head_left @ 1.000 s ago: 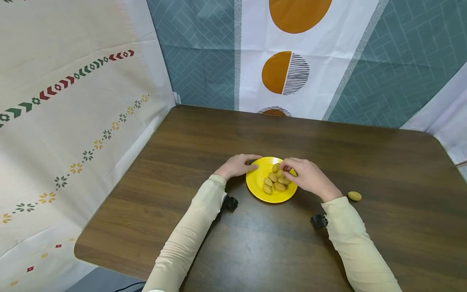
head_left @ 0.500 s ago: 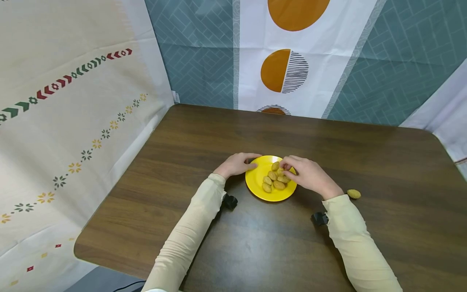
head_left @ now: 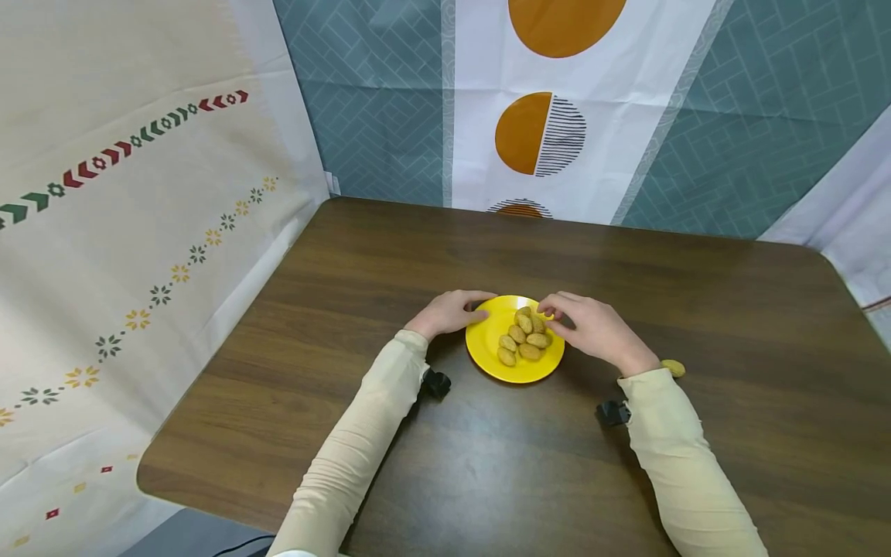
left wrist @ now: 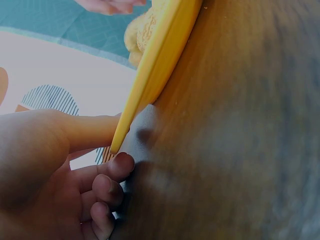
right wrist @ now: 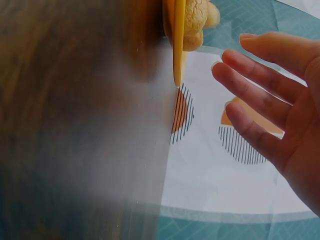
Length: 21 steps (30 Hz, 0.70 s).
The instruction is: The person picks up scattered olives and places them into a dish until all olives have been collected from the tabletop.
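Observation:
Several tan, wrinkled walnuts in their shells (head_left: 529, 352) lie grouped on a round yellow plate (head_left: 485, 338). My left hand (head_left: 448, 312) grips the plate's left rim; in the left wrist view the thumb lies over the rim and the index fingertip is below it. Above the plate's right side is my right hand (head_left: 599, 329). Seen from the right wrist, its fingers (right wrist: 250, 90) are spread and loosely bent, with nothing between them, apart from the plate and walnuts. One more walnut (head_left: 672, 367) lies on the table beside the right sleeve, which partly hides it.
The dark wooden table (head_left: 390, 255) has a rounded left front corner. A teal and white patterned curtain (head_left: 557, 147) hangs along its back edge, and a cream printed cloth (head_left: 139, 232) along its left side. Black wrist cameras (head_left: 612, 413) sit under both wrists.
My right fingers have parted and drawn back from the walnuts, leaving them all on the plate. That hand has shifted slightly up and right; the left stays at the rim.

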Tool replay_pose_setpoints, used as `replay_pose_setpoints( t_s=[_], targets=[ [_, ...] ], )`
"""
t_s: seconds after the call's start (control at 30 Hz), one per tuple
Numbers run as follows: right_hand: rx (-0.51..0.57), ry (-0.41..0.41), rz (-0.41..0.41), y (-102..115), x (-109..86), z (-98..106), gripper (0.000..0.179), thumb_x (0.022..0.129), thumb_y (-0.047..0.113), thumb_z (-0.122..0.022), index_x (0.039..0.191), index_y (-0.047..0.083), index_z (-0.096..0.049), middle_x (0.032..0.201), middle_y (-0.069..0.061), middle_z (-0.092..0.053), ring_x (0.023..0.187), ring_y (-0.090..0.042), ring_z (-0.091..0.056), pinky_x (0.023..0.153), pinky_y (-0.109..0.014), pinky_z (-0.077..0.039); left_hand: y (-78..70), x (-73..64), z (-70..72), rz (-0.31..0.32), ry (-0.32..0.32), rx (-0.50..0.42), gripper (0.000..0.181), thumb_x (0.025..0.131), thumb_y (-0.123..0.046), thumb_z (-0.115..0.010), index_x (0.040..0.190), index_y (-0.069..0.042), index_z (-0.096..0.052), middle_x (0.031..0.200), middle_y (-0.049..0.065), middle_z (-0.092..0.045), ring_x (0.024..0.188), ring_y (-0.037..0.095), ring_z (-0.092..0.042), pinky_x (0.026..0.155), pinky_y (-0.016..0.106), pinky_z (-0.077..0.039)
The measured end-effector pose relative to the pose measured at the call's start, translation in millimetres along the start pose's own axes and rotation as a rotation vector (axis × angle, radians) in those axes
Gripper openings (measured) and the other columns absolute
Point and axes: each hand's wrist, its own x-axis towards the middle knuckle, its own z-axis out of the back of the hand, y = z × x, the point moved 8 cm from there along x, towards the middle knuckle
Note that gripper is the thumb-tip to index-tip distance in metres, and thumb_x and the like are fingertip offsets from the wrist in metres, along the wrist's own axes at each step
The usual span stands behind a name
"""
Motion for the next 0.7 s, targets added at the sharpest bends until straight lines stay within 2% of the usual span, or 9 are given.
replay_pose_setpoints(
  t_s=[0.3, 0.4, 0.47, 0.53, 0.63, 0.7],
  targets=[
    [-0.003, 0.042, 0.006, 0.6, 0.3, -1.4, 0.021, 0.089, 0.009, -0.068, 0.109, 0.012, -0.066, 0.104, -0.004, -0.068, 0.092, -0.023, -0.061, 0.079, -0.040, -0.055, 0.3, -2.3, 3.1, -0.001, -0.007, -0.008, 0.046, 0.098, -0.035, -0.055, 0.143, -0.032, -0.048, 0.079, 0.003, -0.046, 0.071, 0.018, -0.043, 0.063, 0.026, -0.033],
    [-0.005, 0.062, 0.009, -0.2, -0.1, -0.7, 0.019, 0.090, 0.010, -0.068, 0.108, 0.012, -0.067, 0.104, -0.004, -0.068, 0.092, -0.021, -0.061, 0.080, -0.040, -0.055, -0.3, -2.3, 3.5, 0.000, -0.008, -0.012, 0.046, 0.098, -0.035, -0.055, 0.144, -0.032, -0.048, 0.080, 0.007, -0.048, 0.069, 0.019, -0.043, 0.062, 0.027, -0.034],
    [-0.010, 0.075, 0.007, -1.8, -1.4, 0.2, 0.017, 0.090, 0.010, -0.068, 0.107, 0.012, -0.067, 0.103, -0.004, -0.068, 0.091, -0.021, -0.061, 0.080, -0.040, -0.055, -0.8, -2.1, 3.3, -0.001, -0.009, -0.013, 0.046, 0.098, -0.035, -0.055, 0.144, -0.032, -0.047, 0.091, 0.009, -0.057, 0.075, 0.019, -0.046, 0.067, 0.028, -0.037],
    [-0.019, 0.086, 0.001, -4.7, -3.4, 1.7, 0.016, 0.090, 0.011, -0.068, 0.106, 0.011, -0.067, 0.101, -0.004, -0.068, 0.090, -0.020, -0.061, 0.080, -0.041, -0.055, -0.7, -1.6, 2.3, -0.002, -0.004, -0.015, 0.046, 0.098, -0.035, -0.055, 0.144, -0.032, -0.047, 0.111, 0.010, -0.062, 0.085, 0.020, -0.050, 0.076, 0.031, -0.042],
    [-0.022, 0.097, -0.018, -10.7, -7.5, 5.1, 0.016, 0.090, 0.011, -0.068, 0.105, 0.011, -0.067, 0.100, -0.004, -0.068, 0.090, -0.021, -0.061, 0.081, -0.042, -0.055, 0.3, -1.0, 0.5, -0.001, 0.005, -0.020, 0.047, 0.098, -0.035, -0.054, 0.144, -0.032, -0.046, 0.136, 0.007, -0.057, 0.101, 0.023, -0.053, 0.094, 0.038, -0.045],
    [-0.018, 0.100, -0.030, -15.1, -10.3, 7.9, 0.015, 0.090, 0.011, -0.067, 0.105, 0.011, -0.067, 0.101, -0.005, -0.069, 0.091, -0.022, -0.062, 0.082, -0.043, -0.055, 1.3, -1.1, -0.2, 0.000, 0.012, -0.024, 0.047, 0.099, -0.035, -0.054, 0.145, -0.032, -0.046, 0.142, 0.007, -0.053, 0.108, 0.025, -0.053, 0.101, 0.043, -0.044]
  ],
)
